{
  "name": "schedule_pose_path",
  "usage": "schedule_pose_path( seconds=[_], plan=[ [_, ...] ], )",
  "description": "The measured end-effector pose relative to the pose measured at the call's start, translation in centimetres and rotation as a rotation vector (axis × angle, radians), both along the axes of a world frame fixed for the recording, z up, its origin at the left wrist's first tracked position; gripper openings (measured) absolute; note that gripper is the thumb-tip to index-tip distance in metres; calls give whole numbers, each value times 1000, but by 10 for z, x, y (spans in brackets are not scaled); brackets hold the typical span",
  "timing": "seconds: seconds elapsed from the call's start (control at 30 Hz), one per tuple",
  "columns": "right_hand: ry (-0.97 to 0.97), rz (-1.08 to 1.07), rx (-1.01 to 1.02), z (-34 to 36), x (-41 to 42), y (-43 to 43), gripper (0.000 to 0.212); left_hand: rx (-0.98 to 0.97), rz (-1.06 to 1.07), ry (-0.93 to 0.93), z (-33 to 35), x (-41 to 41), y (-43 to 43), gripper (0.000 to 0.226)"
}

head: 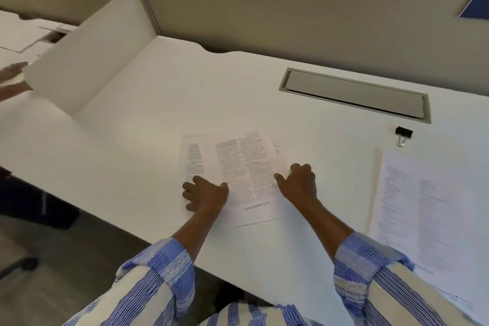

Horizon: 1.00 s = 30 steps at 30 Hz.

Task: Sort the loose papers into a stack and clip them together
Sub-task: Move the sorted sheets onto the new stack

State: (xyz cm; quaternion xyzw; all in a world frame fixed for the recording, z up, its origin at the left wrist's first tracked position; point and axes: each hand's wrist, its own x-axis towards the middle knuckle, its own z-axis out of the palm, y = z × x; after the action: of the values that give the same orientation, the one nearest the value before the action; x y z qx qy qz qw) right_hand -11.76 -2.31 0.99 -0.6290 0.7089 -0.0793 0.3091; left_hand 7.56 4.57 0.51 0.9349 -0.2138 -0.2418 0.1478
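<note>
Papers in the middle: a small pile of printed pages (239, 172) lies flat on the white desk (132, 127), right in front of the person. The pages are not lined up. One page peeks out on the left and a corner peeks out at the top right.
Long way of the pile: it runs away from the person, tipped a little to one side.
Left hand: the left hand (205, 193) lies on the left edge of the pile, fingers curled and pressing down. It does not lift anything that I can see.
Right hand: the right hand (300, 181) touches the right edge of the pile, fingers bent, thumb on the paper. I cannot tell if it pinches a page or just pushes.
More papers: another page (420, 217) lies well apart on the right side, nearer the right hand.
Clip: a black binder clip (403, 133) sits far off to the right and farther back, next to the gray slot cover (354, 94). The right hand is the nearer one to it.
My guess: the pile needs squaring up first, and then the other page and the clip.
Desk: smooth, white and flat, so paper should slide easily.
Room: an office with tan walls (264, 16) behind the desk.
</note>
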Motion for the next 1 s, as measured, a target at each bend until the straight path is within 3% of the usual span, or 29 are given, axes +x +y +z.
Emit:
schedule_pose_path(
  seconds=[0.3,0.47,0.53,0.67,0.83,0.93,1.0],
  plan=[
    [89,61,53,-2,29,14,68,-111,113,247,2,2,-18,79],
    [107,55,29,-2,27,21,63,-400,300,706,2,7,-29,71],
    [104,51,22,-1,25,22,64,-433,216,740,4,5,-29,60],
    [55,20,47,-3,18,19,70,-463,-175,602,21,-1,-29,37],
    [-302,-245,1,4,-2,4,71,-553,-435,825,50,-7,-32,26],
    [-747,-301,65,19,-21,-2,56,-575,-431,1069,58,3,-33,36],
    [-976,-267,149,25,-34,-5,48,-537,-442,1078,57,10,-35,37]
  ],
)
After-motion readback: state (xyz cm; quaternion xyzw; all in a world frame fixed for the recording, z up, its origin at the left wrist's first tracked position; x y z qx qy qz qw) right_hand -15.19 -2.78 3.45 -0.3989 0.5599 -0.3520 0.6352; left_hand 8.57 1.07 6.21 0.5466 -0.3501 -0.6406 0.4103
